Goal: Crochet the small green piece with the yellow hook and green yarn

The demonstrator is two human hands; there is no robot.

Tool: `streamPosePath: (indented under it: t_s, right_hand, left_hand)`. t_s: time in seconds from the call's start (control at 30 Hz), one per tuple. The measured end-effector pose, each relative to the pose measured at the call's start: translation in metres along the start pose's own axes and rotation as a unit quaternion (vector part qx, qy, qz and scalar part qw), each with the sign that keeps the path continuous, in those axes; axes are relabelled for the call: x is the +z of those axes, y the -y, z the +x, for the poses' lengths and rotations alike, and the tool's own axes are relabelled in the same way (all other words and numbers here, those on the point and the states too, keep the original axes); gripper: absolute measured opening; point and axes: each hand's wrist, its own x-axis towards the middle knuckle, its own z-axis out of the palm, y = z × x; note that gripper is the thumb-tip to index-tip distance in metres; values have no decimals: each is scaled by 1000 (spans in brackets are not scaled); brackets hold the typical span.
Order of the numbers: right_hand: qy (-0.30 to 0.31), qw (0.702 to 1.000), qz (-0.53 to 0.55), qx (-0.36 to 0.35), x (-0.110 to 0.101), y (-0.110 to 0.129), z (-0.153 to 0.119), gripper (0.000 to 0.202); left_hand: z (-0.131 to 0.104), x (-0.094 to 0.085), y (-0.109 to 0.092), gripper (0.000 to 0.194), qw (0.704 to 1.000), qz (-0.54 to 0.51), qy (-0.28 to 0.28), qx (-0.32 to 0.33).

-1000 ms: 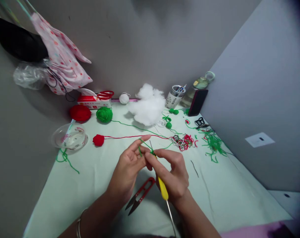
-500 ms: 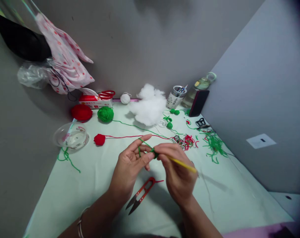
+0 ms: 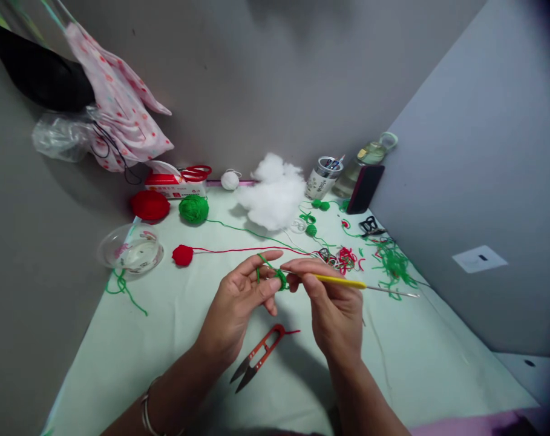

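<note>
My left hand (image 3: 236, 298) pinches a small green crocheted piece (image 3: 281, 279) between thumb and fingers, with green yarn looped over its raised index finger. In my right hand (image 3: 336, 303) is a yellow-handled crochet hook (image 3: 340, 281), held nearly level. Its left tip meets the green piece, and its bare metal end sticks out to the right. Orange thread snips (image 3: 259, 357) lie on the table below and between my hands. A green yarn ball (image 3: 193, 209) and a small red ball (image 3: 183, 255) sit at the back left.
White stuffing (image 3: 275, 194) is heaped at the back centre. A pen cup (image 3: 322, 178), a bottle (image 3: 369, 154) and a leaning phone (image 3: 365, 189) stand at the back right, near green yarn scraps (image 3: 392, 263). A clear bowl (image 3: 138, 257) sits at the left edge.
The hook has swung from slanting down to the right to nearly level, and its far metal end now shows clearly. My right hand has turned with it. More of the green piece is visible.
</note>
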Motion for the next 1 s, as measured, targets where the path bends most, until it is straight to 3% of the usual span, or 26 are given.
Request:
streamPosePath:
  t_s: [0.23, 0.43, 0.67, 0.8, 1.0]
  right_hand:
    - [12, 998, 53, 14, -2, -4, -2, 18]
    - [-9, 991, 118, 60, 0, -2, 0, 16]
    - [-39, 974, 184, 127, -6, 3, 12, 21]
    - [-25, 972, 188, 140, -5, 1, 10, 24]
    - [18, 997, 62, 36, 0, -5, -1, 17]
  left_hand:
    - [0, -1, 1, 39, 1000, 11, -5, -2]
    - [0, -2, -2, 47, 997, -41, 25, -66]
    - [0, -7, -6, 33, 984, -98, 92, -114]
    - [0, -5, -2, 32, 992, -63, 76, -74]
    - [-1, 0, 6, 39, 999, 33, 4, 14]
